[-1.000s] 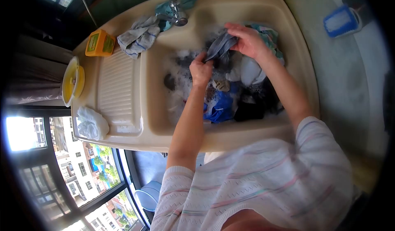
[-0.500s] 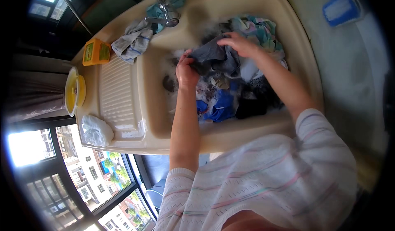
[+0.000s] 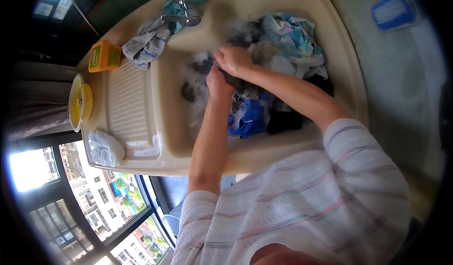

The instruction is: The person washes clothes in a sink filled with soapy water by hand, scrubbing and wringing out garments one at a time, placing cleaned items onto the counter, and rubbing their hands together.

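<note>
Over the soapy water of a beige sink [image 3: 347, 76], my left hand [image 3: 220, 82] and my right hand [image 3: 233, 61] are close together, both closed on a dark grey cloth [image 3: 232, 80], mostly hidden under them. Below and right of my hands lie a blue cloth [image 3: 251, 119] and a black cloth [image 3: 284, 122]. A multicoloured patterned cloth [image 3: 295, 38] is heaped at the sink's far right, beside a white cloth [image 3: 283, 66].
A chrome faucet [image 3: 189, 14] stands at the back, with a teal cloth behind it. On the left are a striped grey cloth [image 3: 147, 43], an orange container [image 3: 104, 56], a yellow basin [image 3: 80, 102] and a white bundle [image 3: 106, 148]. A blue brush [image 3: 392, 12] lies far right.
My hands have come together from holding the grey cloth spread between them. The cloth is now bunched, and my right hand has moved left.
</note>
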Motion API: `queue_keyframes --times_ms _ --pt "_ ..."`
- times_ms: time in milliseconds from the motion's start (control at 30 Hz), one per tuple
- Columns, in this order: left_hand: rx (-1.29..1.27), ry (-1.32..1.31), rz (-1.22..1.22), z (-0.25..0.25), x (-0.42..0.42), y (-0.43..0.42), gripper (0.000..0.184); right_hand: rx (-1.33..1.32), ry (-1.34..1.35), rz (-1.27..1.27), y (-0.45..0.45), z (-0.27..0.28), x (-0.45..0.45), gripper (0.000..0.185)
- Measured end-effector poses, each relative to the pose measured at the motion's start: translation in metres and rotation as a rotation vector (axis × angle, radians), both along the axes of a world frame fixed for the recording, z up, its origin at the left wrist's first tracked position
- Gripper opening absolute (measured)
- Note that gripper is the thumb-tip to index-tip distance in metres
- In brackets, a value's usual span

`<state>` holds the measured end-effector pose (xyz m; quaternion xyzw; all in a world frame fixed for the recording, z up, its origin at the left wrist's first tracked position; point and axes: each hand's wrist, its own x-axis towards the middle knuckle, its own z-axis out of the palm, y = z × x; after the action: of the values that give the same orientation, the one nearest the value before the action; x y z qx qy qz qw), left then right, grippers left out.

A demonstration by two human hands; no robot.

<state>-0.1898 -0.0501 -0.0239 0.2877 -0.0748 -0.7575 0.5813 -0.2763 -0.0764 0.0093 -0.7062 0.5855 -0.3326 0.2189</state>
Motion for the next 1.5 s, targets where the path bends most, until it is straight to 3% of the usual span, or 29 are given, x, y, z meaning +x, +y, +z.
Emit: queue_keyframes --times_ms 67,100,167,200,233,300,333,367,433,500,533,567,633,733,767,833,867,967,1100,1133,1167,1233,1333,1433,1467,1500 --pt "-0.477 0.131 -0.073 -0.041 0.015 0.003 0.033 -0.097 -0.037 0.067 0.029 0.018 0.005 0.025" --pt "-0.61 0.434 -0.157 -0.035 0.011 0.007 0.038 -0.168 -0.076 0.089 0.043 0.026 0.007 0.024" --pt "-0.207 0.025 -0.043 -0.037 0.015 0.006 0.032 -0.241 -0.158 0.047 0.04 -0.002 0.006 0.028" --pt "0.342 -0.383 0.075 0.02 -0.006 0.003 0.026 -0.042 -0.137 -0.066 0.024 -0.012 -0.004 0.029" --pt "0.299 -0.312 0.091 0.018 -0.011 0.003 0.025 0.072 -0.047 -0.161 0.003 -0.03 -0.018 0.029" --pt "0.151 -0.553 -0.068 0.037 -0.022 0.008 0.029 0.06 0.076 0.004 -0.016 -0.053 -0.051 0.026" --pt "0.178 -0.475 -0.116 0.03 -0.02 0.005 0.03 0.111 -0.025 0.066 -0.016 -0.05 -0.059 0.018" --pt "0.205 -0.39 -0.163 0.023 -0.014 0.002 0.032 0.205 -0.161 0.155 -0.023 -0.046 -0.067 0.022" --pt "0.169 -0.327 -0.254 0.025 -0.002 0.002 0.035 0.338 -0.757 0.271 -0.021 -0.016 -0.076 0.04" --pt "0.081 -0.091 -0.299 0.026 0.002 -0.004 0.033 0.518 -0.669 0.49 -0.004 0.018 -0.077 0.058" --pt "-0.009 -0.154 -0.288 0.041 0.001 0.0 0.032 0.264 -0.261 0.538 0.005 0.021 -0.069 0.061" --pt "-0.103 -0.219 -0.27 0.054 0.003 0.003 0.031 0.216 -0.025 0.53 0.013 0.026 -0.069 0.059" --pt "-0.274 -0.388 -0.261 0.051 0.004 0.002 0.03 0.181 -0.104 0.456 0.009 0.026 -0.069 0.046" --pt "-0.433 -0.859 -0.436 0.07 -0.008 0.022 0.041 0.071 -0.432 0.388 0.005 0.055 -0.07 0.043" --pt "-0.487 -0.914 -0.478 0.044 -0.008 0.018 0.039 0.041 -0.504 0.399 0.006 0.066 -0.069 0.042" --pt "-0.441 -0.911 -0.34 0.042 -0.014 0.018 0.03 -0.027 -0.647 0.415 0.006 0.092 -0.065 0.039" --pt "-0.393 -0.914 -0.339 0.045 -0.009 0.015 0.027 -0.075 -0.563 0.391 0.008 0.106 -0.076 0.032" --pt "-0.294 -0.866 -0.307 0.053 0.012 0.007 0.021 -0.076 -0.728 0.104 -0.031 0.065 -0.101 0.027" --pt "-0.268 -0.565 -0.186 0.05 0.024 0.002 0.013 0.383 -0.068 0.24 -0.017 0.007 -0.12 0.041" --pt "-0.267 -0.504 -0.176 0.047 0.025 0.001 0.012 0.386 0.053 0.415 -0.003 0.008 -0.115 0.043" --pt "-0.265 -0.446 -0.169 0.045 0.026 0.0 0.011 0.585 -0.024 0.495 0.007 0.013 -0.112 0.045" --pt "-0.196 -0.351 -0.182 0.048 0.024 0.0 0.012 0.727 -0.193 0.604 0.014 0.02 -0.109 0.046" --pt "-0.032 -0.322 -0.167 0.024 0.02 -0.004 0.017 0.586 -0.12 0.569 0.004 0.025 -0.111 0.043" --pt "0.069 -0.274 -0.144 0.01 0.008 -0.005 0.022 0.665 -0.823 0.238 -0.016 0.006 -0.106 0.04" --pt "0.077 -0.253 -0.112 0.001 0.005 -0.008 0.022 0.675 -0.908 0.191 -0.021 -0.002 -0.101 0.042" --pt "0.086 -0.234 -0.082 -0.005 0.004 -0.009 0.022 0.575 -0.774 0.185 -0.021 -0.014 -0.087 0.04"
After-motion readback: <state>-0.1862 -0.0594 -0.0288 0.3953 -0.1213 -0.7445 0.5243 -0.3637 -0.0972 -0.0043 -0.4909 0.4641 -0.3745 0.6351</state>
